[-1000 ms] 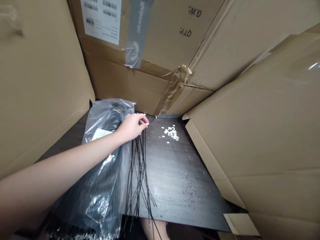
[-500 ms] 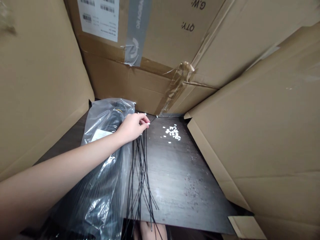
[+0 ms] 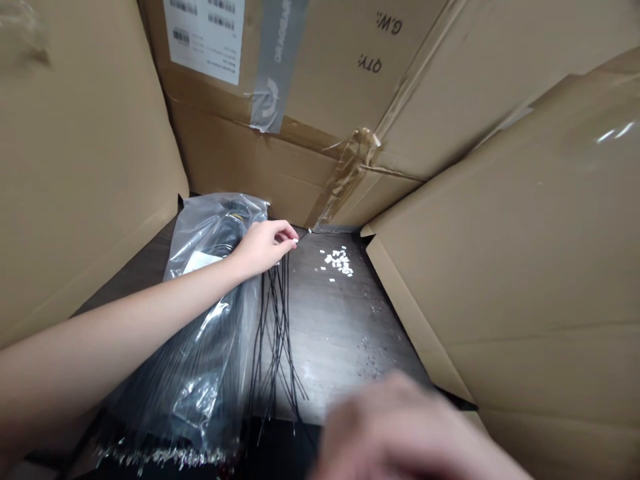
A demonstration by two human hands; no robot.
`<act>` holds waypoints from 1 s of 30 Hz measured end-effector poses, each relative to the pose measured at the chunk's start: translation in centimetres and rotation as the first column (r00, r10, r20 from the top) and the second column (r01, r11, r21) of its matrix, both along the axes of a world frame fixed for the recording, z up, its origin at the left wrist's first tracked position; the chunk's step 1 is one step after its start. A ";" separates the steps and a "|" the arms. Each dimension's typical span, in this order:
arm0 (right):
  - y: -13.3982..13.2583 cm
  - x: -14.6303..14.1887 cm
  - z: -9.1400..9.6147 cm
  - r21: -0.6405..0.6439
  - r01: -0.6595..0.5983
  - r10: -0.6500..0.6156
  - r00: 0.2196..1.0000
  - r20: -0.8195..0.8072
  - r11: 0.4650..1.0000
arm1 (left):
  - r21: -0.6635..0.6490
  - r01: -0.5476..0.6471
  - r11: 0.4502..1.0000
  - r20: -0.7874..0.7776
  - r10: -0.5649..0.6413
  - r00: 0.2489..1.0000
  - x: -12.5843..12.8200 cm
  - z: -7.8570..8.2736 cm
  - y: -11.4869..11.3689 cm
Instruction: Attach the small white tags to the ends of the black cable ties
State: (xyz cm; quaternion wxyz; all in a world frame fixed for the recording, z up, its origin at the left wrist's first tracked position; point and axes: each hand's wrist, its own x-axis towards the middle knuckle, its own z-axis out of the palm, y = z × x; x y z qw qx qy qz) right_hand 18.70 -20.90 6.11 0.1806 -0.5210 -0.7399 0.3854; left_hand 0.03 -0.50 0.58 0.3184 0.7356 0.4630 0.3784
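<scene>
My left hand point(image 3: 267, 247) reaches over the table's far part, thumb and fingertips pinched on a small white connector point(image 3: 296, 241). Below that hand a bunch of thin black wires point(image 3: 280, 320) runs toward the table's near edge; the hand covers the far ends. One dark wire with a white tip point(image 3: 310, 231) points out beyond the fingers. A heap of small white pieces point(image 3: 341, 261) lies to the right of my left hand. In the lower right, close to the camera, my right hand point(image 3: 395, 433) is smeared by motion, its fingers unclear.
A clear plastic bag point(image 3: 200, 333) packed with black wires lies under my left forearm and overhangs the near edge. Cardboard walls stand at the left point(image 3: 85, 167), back point(image 3: 240, 160) and right point(image 3: 525, 267) of the dark table point(image 3: 330, 360).
My right hand has risen from below the table's near edge into the lower right. My left hand keeps its pinch in nearly the same place. The view has shifted slightly.
</scene>
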 end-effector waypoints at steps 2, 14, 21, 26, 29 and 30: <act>6.1 -1.6 -0.2 0.046 0.094 -0.085 0.983 -0.164 0.994 | 0.024 0.018 1.000 0.054 -0.020 0.998 -0.1 0.1 0.0; 20.7 -7.0 -8.1 0.381 0.465 -0.256 0.836 -0.485 0.799 | -0.026 -0.147 0.989 0.274 0.149 0.950 -1.0 -0.4 1.2; 21.6 -6.6 -8.7 0.334 0.456 -0.256 0.828 -0.499 0.825 | -0.045 -0.138 0.989 0.213 0.145 0.966 -0.9 -0.6 1.3; 22.7 -6.2 -9.3 0.136 0.441 -0.274 0.740 -0.614 0.887 | -0.141 -0.179 0.974 0.242 0.209 0.948 -0.6 -0.8 1.4; 23.4 -6.0 -9.6 0.034 0.402 -0.277 0.688 -0.671 0.915 | -0.144 -0.189 0.971 0.244 0.220 0.944 -0.5 -1.0 1.4; 23.5 -6.0 -9.6 0.005 0.391 -0.283 0.673 -0.684 0.920 | -0.141 -0.198 0.970 0.233 0.227 0.945 -0.5 -1.0 1.4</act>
